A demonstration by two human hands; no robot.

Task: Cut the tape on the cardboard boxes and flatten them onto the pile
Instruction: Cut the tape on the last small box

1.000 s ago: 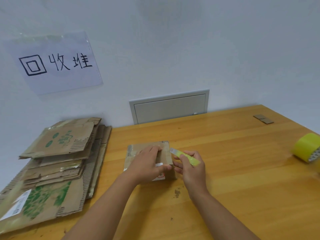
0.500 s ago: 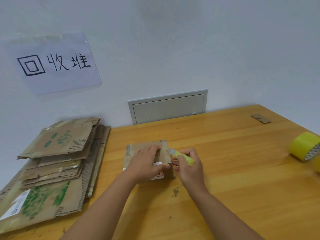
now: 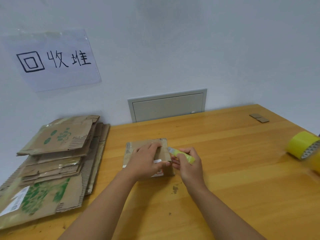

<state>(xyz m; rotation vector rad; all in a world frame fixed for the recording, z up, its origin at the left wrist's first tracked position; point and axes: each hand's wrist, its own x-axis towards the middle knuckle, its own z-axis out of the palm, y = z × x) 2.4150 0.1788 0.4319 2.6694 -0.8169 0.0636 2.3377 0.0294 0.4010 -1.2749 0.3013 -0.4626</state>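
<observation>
While the small cardboard box (image 3: pixel 149 153) sits on the wooden table (image 3: pixel 225 170) near its middle, it is pressed down from above by the left hand (image 3: pixel 144 161): palm flat on the lid, fingers laid fwd over the top and close together, thumb stretched right along the near edge. The left forearm is angled in from the lower left.

A yellow-green utility knife (image 3: pixel 181 155) is gripped by the right hand (image 3: pixel 187 166), fingers curled round the handle, knuckles up. The right forearm is brought in from the lower right, wrist approx. level w/ the box's near corner. The knife's long axis is run from lower right to upper left; its pale tip is pointed up-left & is met w/ the box's right top edge. Whether the blade is in the tape can't be told.

The box is seen as roughly square, its sides approx. parallel to the table edge, clear tape on top & a white label w/ red print on the near face, partly hidden by the left hand.

To the left, at the table's edge vs. the wall, a pile of flattened boxes (image 3: pixel 52 161) is stacked, some w/ green print. A roll of yellow tape (image 3: pixel 302 144) is laid at far right, well apart. A handwritten sign (image 3: pixel 53 61) is fixed to the wall above the pile.
</observation>
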